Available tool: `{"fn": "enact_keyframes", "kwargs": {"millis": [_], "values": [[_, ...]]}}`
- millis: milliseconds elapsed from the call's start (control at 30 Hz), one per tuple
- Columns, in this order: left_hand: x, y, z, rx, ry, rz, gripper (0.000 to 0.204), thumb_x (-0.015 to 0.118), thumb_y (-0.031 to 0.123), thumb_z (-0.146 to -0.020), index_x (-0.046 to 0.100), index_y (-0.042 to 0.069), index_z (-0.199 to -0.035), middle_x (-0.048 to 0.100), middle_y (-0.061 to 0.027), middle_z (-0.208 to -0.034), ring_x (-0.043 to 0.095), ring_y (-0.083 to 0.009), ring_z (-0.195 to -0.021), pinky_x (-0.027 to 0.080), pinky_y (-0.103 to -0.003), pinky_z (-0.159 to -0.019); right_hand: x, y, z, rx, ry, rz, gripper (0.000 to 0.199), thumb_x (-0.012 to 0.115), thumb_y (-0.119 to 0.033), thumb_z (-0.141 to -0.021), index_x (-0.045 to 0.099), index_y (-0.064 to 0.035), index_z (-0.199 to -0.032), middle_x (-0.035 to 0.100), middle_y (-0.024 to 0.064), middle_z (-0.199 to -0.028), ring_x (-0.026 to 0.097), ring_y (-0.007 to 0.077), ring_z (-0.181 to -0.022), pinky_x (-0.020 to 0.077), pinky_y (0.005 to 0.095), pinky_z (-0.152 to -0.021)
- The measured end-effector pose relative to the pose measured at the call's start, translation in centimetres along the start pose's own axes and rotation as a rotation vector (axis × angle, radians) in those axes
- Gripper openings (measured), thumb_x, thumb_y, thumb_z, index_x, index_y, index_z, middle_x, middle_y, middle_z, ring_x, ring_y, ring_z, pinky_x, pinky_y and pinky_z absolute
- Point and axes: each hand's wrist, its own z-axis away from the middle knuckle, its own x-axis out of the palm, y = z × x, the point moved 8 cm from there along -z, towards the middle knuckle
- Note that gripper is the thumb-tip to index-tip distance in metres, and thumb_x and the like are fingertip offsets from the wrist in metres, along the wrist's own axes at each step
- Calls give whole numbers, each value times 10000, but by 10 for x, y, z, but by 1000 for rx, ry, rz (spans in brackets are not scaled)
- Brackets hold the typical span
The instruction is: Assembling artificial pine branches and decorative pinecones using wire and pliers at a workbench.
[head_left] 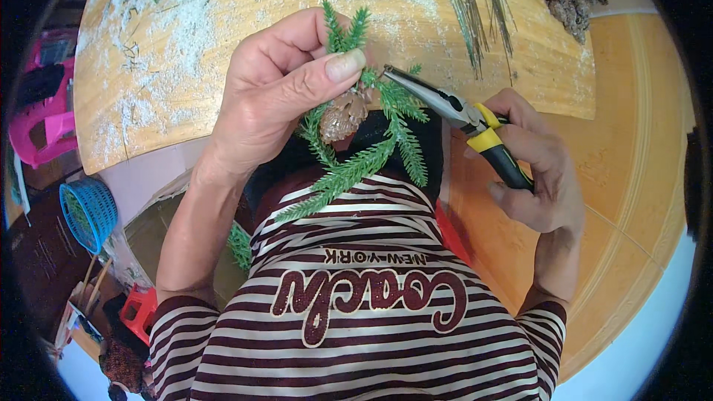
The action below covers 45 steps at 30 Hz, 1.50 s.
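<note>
Green sprigs [371,156] and a small pine cone [343,115] sit clenched in the left hand [275,96] above the desk [223,22], while the right hand [535,171] grasps yellow-handled pliers [453,108], whose tips should probably bite squarely at the cone's stem without slipping.

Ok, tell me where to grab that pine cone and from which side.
Grip the pine cone by its rounded lower body, coming from below on the person's own side. Its top is crowded: the left hand pinches it there with the green sprigs, and the pliers in the right hand reach in from the right.
</note>
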Motion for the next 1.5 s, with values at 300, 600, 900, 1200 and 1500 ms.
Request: {"fn": "enact_keyframes", "kwargs": {"millis": [300,600,900,1200,1500], "values": [[2,0,2,-38,5,-84,205,609,160,-863,559,-14,-959,609,-73,-857,569,-102,-744,448,-220,-672,-2,-9,1,-62,-80,16,309,578,-15,-558,578,48,-861,498,150,-946,495,270,-866,389,299,-786],[4,-1,3,-63,60,-148,254,638,215,-826,551,-2,-927,583,-84,-859,554,-123,-721,449,-239,-663,-4,-8,5,-74,-73,45,245,541,-3,-559,563,36,-800,493,161,-921,498,288,-836,395,305,-760],[-3,1,2,64,63,-79,139,601,93,-878,562,-13,-959,597,-30,-813,525,-49,-698,413,-179,-621,-5,-8,5,-53,-53,3,233,555,4,-565,561,34,-796,496,159,-929,499,285,-851,396,305,-773],[3,2,1,13,-5,-57,171,597,120,-882,564,-17,-979,610,-49,-830,562,-74,-732,429,-192,-645,-4,-10,2,-76,-71,21,268,571,0,-575,581,44,-840,508,150,-959,498,275,-870,389,300,-784],[6,-3,0,-52,-27,-22,190,591,149,-885,571,-20,-968,617,-67,-853,579,-104,-747,449,-218,-675,1,-6,1,-74,-66,0,323,586,-23,-582,598,45,-897,508,151,-978,495,269,-897,383,312,-815]]}}
